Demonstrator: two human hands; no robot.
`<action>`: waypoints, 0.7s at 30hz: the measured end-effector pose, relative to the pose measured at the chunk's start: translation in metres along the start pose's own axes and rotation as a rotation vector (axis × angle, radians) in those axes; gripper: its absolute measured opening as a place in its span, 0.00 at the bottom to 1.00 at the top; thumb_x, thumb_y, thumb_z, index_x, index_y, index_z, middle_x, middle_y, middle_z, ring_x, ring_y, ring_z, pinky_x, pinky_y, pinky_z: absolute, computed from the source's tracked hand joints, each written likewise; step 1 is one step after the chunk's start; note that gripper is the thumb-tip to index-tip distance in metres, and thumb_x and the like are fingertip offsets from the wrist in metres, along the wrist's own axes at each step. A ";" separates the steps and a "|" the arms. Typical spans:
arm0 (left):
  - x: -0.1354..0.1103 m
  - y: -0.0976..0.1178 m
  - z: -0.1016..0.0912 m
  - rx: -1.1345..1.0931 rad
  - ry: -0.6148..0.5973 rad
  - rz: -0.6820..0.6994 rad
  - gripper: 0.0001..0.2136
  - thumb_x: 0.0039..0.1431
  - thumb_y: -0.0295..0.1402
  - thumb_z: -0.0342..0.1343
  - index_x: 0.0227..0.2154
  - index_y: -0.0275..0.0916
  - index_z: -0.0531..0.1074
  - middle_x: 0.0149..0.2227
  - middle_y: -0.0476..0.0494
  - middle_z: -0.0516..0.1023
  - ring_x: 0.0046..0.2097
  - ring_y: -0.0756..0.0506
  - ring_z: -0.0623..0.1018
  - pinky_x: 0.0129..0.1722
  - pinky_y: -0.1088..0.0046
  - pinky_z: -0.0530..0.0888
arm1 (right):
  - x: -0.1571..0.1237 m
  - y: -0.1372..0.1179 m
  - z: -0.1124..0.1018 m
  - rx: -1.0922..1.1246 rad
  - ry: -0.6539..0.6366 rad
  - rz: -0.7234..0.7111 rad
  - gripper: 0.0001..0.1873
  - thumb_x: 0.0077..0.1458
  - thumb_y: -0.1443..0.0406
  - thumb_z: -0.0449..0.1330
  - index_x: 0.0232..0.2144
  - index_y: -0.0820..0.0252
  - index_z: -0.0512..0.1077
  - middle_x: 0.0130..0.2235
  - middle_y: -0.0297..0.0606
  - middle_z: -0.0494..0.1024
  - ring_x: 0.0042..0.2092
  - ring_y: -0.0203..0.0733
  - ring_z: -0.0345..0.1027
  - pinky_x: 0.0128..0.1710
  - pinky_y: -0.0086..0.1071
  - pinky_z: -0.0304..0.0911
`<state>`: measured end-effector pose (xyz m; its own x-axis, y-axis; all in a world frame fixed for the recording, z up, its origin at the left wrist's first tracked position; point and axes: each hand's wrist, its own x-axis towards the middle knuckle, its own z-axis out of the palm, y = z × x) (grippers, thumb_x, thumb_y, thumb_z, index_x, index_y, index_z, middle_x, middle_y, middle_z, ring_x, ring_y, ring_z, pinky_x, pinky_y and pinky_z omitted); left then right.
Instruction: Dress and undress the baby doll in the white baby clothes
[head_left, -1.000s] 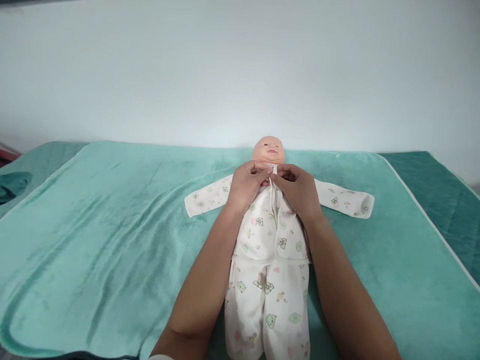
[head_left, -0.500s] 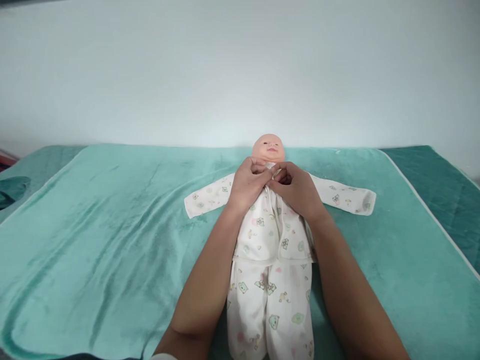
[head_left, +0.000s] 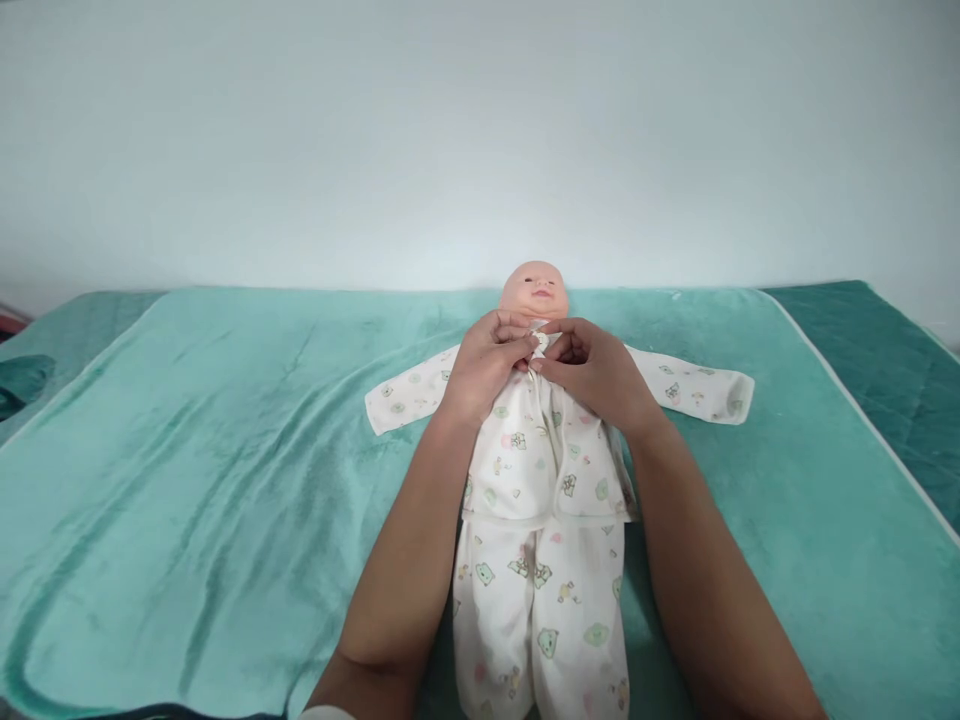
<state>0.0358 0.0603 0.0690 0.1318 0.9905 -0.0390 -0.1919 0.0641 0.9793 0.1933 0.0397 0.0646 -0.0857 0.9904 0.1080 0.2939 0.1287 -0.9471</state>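
Observation:
A baby doll [head_left: 534, 287] lies on its back, head toward the wall, dressed in a white printed jacket [head_left: 517, 470] and matching trousers [head_left: 540, 610]. Both sleeves stretch out sideways. My left hand [head_left: 491, 358] pinches the jacket front just under the doll's chin, thumb and fingers pressed together. From the other side, my right hand [head_left: 589, 362] pinches the opposite front edge at the same height. Between my fingertips shows a pale round button [head_left: 541, 342]. Below the hands the two front edges meet loosely down the chest.
A teal plush blanket [head_left: 262, 450] with a pale border lies under the doll. Darker green quilted bedding [head_left: 862, 350] shows beyond its right edge. A white wall [head_left: 480, 140] stands directly behind.
My fingertips have parted slightly, so the round button at the collar shows between them. Both hands stay at the jacket's neck.

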 end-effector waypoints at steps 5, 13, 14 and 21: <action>0.001 -0.001 -0.001 0.055 0.006 0.008 0.05 0.51 0.26 0.61 0.31 0.38 0.71 0.24 0.52 0.72 0.26 0.53 0.72 0.28 0.76 0.69 | 0.001 0.003 -0.005 0.124 -0.006 0.059 0.15 0.57 0.56 0.61 0.42 0.56 0.80 0.29 0.31 0.74 0.27 0.32 0.61 0.26 0.28 0.57; 0.000 -0.003 -0.003 0.379 0.048 0.107 0.03 0.53 0.31 0.58 0.32 0.41 0.73 0.28 0.51 0.74 0.29 0.51 0.71 0.30 0.75 0.67 | 0.006 0.008 0.004 0.064 0.166 0.036 0.11 0.54 0.57 0.62 0.32 0.58 0.78 0.24 0.30 0.72 0.26 0.33 0.61 0.27 0.29 0.57; -0.001 -0.002 -0.003 0.422 0.056 0.124 0.03 0.53 0.31 0.58 0.31 0.41 0.73 0.28 0.51 0.74 0.30 0.51 0.72 0.31 0.75 0.67 | 0.006 0.008 0.004 0.049 0.182 0.031 0.12 0.55 0.56 0.62 0.30 0.58 0.78 0.24 0.30 0.71 0.26 0.34 0.61 0.27 0.29 0.57; -0.001 -0.001 -0.006 0.610 0.077 0.219 0.05 0.56 0.29 0.56 0.34 0.42 0.75 0.27 0.52 0.72 0.30 0.50 0.71 0.34 0.73 0.67 | 0.004 0.007 0.005 -0.024 0.240 0.004 0.15 0.57 0.55 0.61 0.26 0.59 0.77 0.22 0.30 0.69 0.26 0.35 0.59 0.28 0.31 0.55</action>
<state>0.0297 0.0597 0.0666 0.0784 0.9802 0.1821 0.3829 -0.1982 0.9023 0.1905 0.0444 0.0568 0.1435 0.9739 0.1761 0.3165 0.1234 -0.9405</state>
